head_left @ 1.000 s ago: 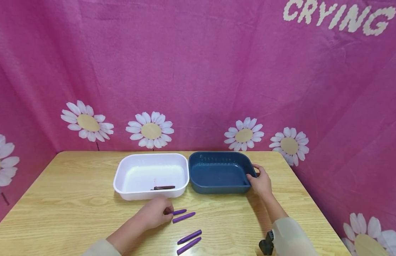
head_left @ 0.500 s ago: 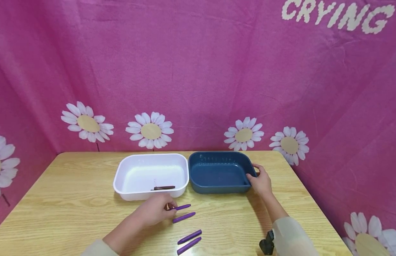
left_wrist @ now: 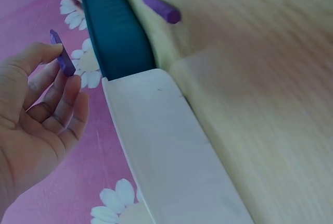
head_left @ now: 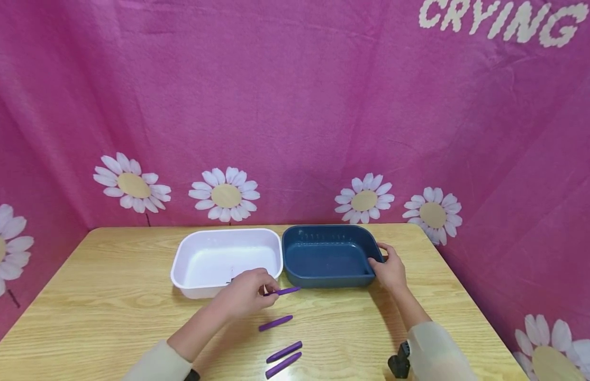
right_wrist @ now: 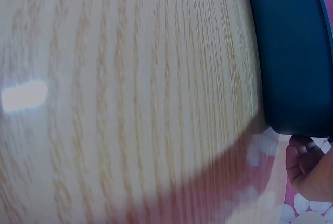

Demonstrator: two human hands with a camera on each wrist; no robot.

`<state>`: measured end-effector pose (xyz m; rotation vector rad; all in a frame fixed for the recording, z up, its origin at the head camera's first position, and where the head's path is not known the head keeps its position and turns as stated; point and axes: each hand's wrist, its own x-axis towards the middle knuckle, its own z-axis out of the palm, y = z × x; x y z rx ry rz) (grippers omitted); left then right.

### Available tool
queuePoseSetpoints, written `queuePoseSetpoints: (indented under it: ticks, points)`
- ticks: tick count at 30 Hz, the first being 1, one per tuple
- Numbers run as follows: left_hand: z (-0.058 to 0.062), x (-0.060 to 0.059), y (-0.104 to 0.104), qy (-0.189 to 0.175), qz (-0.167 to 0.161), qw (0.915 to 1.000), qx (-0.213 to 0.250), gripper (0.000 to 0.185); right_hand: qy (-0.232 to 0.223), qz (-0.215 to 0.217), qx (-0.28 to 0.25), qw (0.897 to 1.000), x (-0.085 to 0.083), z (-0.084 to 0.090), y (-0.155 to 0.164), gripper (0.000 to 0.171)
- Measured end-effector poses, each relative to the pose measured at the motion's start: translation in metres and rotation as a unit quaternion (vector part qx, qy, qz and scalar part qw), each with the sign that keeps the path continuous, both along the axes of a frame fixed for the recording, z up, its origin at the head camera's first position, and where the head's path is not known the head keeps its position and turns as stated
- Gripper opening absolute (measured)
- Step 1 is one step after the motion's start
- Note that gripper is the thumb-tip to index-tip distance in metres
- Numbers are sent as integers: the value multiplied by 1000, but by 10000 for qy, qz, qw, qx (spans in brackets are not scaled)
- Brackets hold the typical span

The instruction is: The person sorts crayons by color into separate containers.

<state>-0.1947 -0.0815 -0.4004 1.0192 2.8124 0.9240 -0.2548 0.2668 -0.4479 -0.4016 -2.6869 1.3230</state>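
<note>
My left hand pinches a purple crayon between thumb and fingers, just in front of the white bin. In the left wrist view the crayon is held up, clear of the table. Three more purple crayons lie on the wood: one crayon closer to my left hand, a pair of crayons nearer to me. My right hand grips the right end of the dark blue bin, thumb over the rim. Dark sticks in the white bin are mostly hidden behind my left hand.
Both bins stand side by side near the back edge of the wooden table. Behind them hangs a pink cloth with white daisies. A small black device sits by my right sleeve.
My left hand has lifted one purple crayon off the table and carried it up and right, toward the bins. My right hand stays on the blue bin.
</note>
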Motion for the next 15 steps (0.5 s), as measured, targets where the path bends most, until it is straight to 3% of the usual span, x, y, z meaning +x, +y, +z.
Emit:
queuePoseSetpoints:
  ticks: [15]
  points:
    - [12,-19,15,40,186,9998,105,8,-2,59,39,10000,0,1,-1,54]
